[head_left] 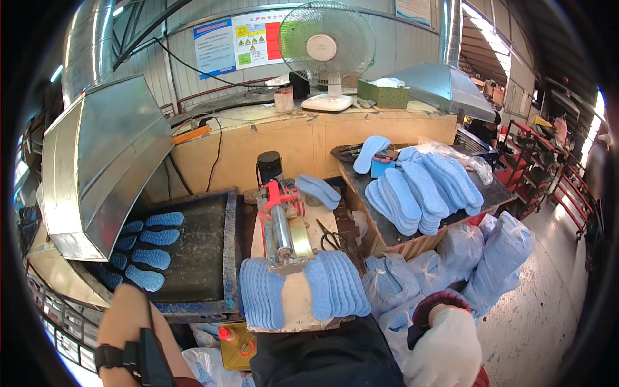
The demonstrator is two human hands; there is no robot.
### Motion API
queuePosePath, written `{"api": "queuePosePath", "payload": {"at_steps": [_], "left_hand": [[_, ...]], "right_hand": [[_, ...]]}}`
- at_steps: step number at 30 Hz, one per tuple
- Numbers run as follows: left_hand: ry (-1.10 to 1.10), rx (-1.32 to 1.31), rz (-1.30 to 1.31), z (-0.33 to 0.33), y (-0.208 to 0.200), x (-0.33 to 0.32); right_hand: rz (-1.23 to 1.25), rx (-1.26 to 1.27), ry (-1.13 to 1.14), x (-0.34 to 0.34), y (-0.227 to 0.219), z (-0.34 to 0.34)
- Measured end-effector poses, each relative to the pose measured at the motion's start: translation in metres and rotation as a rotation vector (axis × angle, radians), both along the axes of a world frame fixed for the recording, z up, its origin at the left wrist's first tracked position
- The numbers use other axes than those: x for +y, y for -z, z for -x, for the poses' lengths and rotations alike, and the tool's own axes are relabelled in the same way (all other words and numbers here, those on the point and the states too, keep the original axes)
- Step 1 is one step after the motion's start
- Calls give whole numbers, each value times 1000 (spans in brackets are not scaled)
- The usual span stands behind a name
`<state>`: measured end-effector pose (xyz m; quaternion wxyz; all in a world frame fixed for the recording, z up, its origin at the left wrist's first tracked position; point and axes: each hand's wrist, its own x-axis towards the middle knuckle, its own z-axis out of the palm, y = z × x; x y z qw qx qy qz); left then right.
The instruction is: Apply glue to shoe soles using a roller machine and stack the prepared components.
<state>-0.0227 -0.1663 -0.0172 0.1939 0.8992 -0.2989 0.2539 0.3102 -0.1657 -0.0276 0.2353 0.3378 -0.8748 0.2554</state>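
Leftward, the bare left forearm [120, 319] bends below a dark tray [206, 274], its hand beyond the frame, so its fingers cannot be told. Patterned blue insoles [155, 238] lie on the tray, leaving black surface up to its raised right rim. Centrally, two insole rows [261, 297] reach a pale board's [298, 297] front edge, a gap between them. Insole piles [419, 193] crowd the right-hand table [495, 192]. The gloved right hand [445, 351] is near bagged insoles [506, 251]; its finger state cannot be told. Floor [529, 313] stretches beyond.

Wall [400, 48] — blue notice [215, 49], multicol. chart [258, 40] w/ triangles [242, 43] — small txt prob. unreadable.
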Motion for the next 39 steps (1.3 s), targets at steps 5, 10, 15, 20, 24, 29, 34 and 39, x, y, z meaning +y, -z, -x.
{"api": "queuePosePath", "payload": {"at_steps": [5,10,15,20,24,29,34,39], "left_hand": [[-28,102,40,-13,-13,11],[-47,212,76,-26,-20,34],[-114,352,197,-3,22,73],[-916,248,1277,33,130,77],[-1734,-68,1041,45,224,122],[-2053,-61,739,59,286,168],[-2191,-29,536,49,304,177],[-2195,-155,486,47,301,183]], "right_hand": [[-138,99,62,-20,-15,-13],[-113,64,39,-6,-17,-9],[-82,-112,-78,27,-19,21],[366,-74,-220,92,34,89],[581,170,-9,100,50,137],[529,112,-139,100,54,177],[588,150,-151,126,72,196],[534,281,-35,163,88,201]]}}
